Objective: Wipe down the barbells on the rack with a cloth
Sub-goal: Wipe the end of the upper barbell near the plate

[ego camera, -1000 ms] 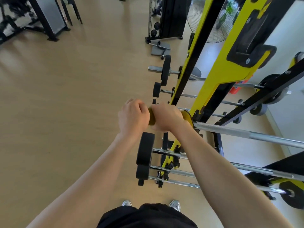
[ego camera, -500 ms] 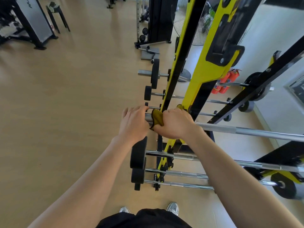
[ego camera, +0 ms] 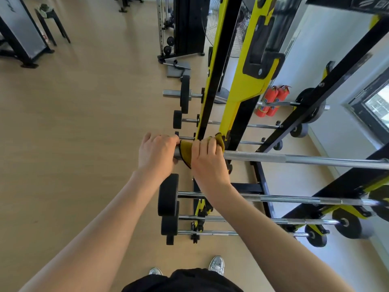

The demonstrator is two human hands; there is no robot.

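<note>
Both hands curl over the barbell [ego camera: 294,158]; right hand [ego camera: 207,158] wraps cloth [ego camera: 186,151].

Floor [ego camera: 84,123]: pale wood, carrying the rack, two red fire extinguishers [ego camera: 271,100] by the wall, a black stool [ego camera: 52,24] far left, and perhaps a fan [ego camera: 212,39] behind the rack.
Rack [ego camera: 237,98]: yellow-and-black frame, uprights slanting.
Nearest level: top barbell [ego camera: 294,158], bare knurled steel, lying crosswise.
Other levels: more barbells [ego camera: 273,198], black plates on their left ends.

Seven barbells [ego camera: 294,159], two hands [ego camera: 157,153], one cloth [ego camera: 186,151], two fire extinguishers [ego camera: 271,100]
</note>
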